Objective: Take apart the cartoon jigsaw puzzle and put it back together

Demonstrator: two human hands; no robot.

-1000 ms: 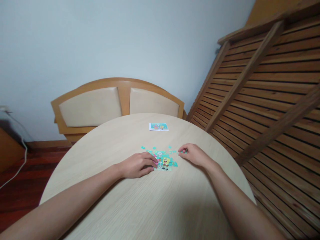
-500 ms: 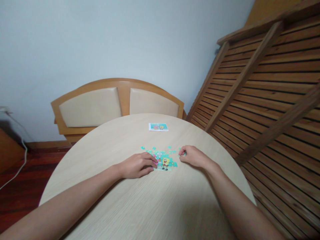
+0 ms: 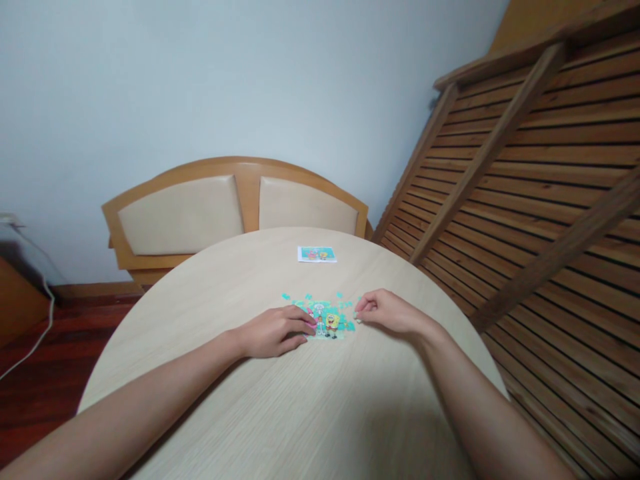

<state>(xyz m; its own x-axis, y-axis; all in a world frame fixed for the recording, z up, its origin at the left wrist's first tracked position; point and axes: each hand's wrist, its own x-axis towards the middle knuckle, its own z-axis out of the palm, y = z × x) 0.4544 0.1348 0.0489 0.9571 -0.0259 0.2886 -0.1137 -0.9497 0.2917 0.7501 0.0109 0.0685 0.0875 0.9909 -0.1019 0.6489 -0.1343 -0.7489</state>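
A partly joined jigsaw puzzle (image 3: 331, 323) in turquoise, with a yellow square cartoon figure and others, lies on the round table. My left hand (image 3: 275, 331) rests flat on its left edge, fingers stretched out and covering part of the pink figure. Just off the puzzle's right side, my right hand (image 3: 387, 311) is closed in a pinch on a small puzzle piece (image 3: 357, 319), mostly hidden by the fingertips. Loose turquoise pieces (image 3: 286, 297) are scattered along the puzzle's far side.
A small picture card (image 3: 317, 254) with similar figures lies farther back on the pale wooden table (image 3: 240, 413). Behind stands a padded headboard (image 3: 247, 200) against the wall. A slatted wooden frame (image 3: 525, 180) leans at the right.
My right hand has shifted slightly left and nearer the puzzle's right edge; a piece now shows at its fingertips. My left hand has stayed in place.
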